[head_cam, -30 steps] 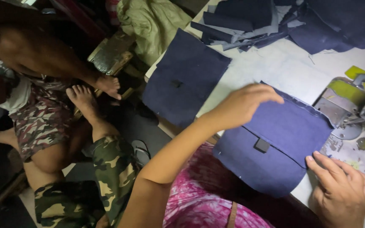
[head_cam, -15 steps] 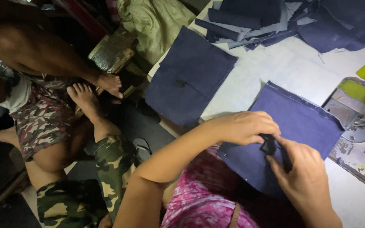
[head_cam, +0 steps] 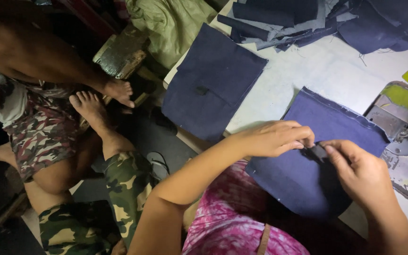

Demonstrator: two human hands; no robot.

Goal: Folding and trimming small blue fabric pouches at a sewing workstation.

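Our left hand (head_cam: 277, 138) and right hand (head_cam: 360, 172) meet over the navy fabric panel (head_cam: 308, 160) that lies on the pale surface (head_cam: 327, 75) just in front of us. Both pinch the small dark tab (head_cam: 316, 151) sewn at the panel's middle, fingertips closed on it from either side. A second navy panel (head_cam: 213, 82) with its own tab rests further off, partly hanging over the surface's edge. A heap of dark fabric pieces (head_cam: 317, 19) sits at the far side, and the sewing machine (head_cam: 400, 118) stands just beside our panel on the right. Below the surface, another person (head_cam: 48, 132) in camouflage shorts sits on the floor.
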